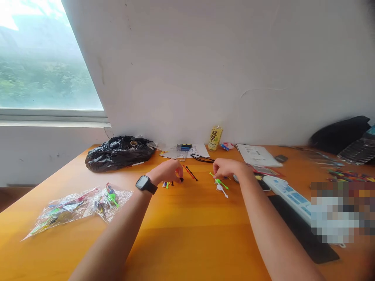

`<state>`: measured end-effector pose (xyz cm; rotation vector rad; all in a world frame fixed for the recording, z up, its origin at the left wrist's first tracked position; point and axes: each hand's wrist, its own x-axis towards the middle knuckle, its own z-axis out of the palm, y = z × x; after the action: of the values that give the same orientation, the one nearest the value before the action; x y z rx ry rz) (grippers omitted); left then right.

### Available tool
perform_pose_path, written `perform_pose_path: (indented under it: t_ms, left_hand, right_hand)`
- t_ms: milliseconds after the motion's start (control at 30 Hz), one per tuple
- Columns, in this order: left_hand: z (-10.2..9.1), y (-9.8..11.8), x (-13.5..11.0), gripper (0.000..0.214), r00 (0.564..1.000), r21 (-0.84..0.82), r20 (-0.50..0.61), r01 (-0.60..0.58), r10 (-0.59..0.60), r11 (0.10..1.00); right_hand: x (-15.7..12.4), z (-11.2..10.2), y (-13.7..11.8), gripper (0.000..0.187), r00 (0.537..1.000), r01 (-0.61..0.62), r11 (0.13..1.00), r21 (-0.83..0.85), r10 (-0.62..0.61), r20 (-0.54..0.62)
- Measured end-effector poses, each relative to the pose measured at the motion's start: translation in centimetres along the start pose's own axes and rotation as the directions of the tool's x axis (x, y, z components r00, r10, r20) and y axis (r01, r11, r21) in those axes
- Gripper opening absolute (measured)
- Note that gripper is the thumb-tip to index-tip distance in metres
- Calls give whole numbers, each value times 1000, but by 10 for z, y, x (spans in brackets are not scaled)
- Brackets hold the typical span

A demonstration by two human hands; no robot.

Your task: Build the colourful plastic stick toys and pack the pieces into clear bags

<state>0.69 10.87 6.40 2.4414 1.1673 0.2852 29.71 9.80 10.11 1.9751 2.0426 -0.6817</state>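
My left hand (170,171), with a black watch (145,184) on its wrist, pinches a small black piece (181,180) at its fingertips. Under and beside that hand lie several thin coloured plastic pieces, partly hidden by the fingers. A red stick (187,171) and a black stick (192,173) lie just to its right. My right hand (226,168) is closed, its fingertips on a bright green arrow-shaped plastic piece (222,183). Right below it is a white arrow-shaped piece (222,191) of similar form.
Clear bags (67,207) of plastic parts lie at left, a black plastic bag (117,154) behind them. A yellow bottle (215,138) stands by the wall. To the right are papers (258,155), a white power strip (288,193), a black mat (301,228) and loose coloured pieces (351,174).
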Motion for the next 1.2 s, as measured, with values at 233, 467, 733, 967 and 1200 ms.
perform_pose_path:
  t_ms: [233, 467, 733, 967, 1200]
  left_hand:
    - [-2, -11, 0, 40, 988, 88, -104, -105, 114, 991]
    - [-1, -17, -1, 34, 995, 64, -94, -30, 36, 997]
    - [-1, -19, -2, 12, 999, -62, -32, 10, -12, 998]
    - [3, -27, 1, 17, 999, -43, -43, 23, -25, 999]
    - [-10, -11, 1, 32, 962, -53, -251, -121, 104, 991]
  right_hand:
    - [13, 6, 6, 27, 998, -46, 998, -49, 48, 44]
    - [16, 10, 9, 17, 998, -35, 999, -19, 36, 42]
    - [10, 6, 5, 11, 989, -4, 1000, 27, 8, -146]
    - [7, 2, 10, 7, 987, 61, 990, 127, -41, -154]
    - [4, -4, 8, 9, 926, 295, 901, 317, -188, -327]
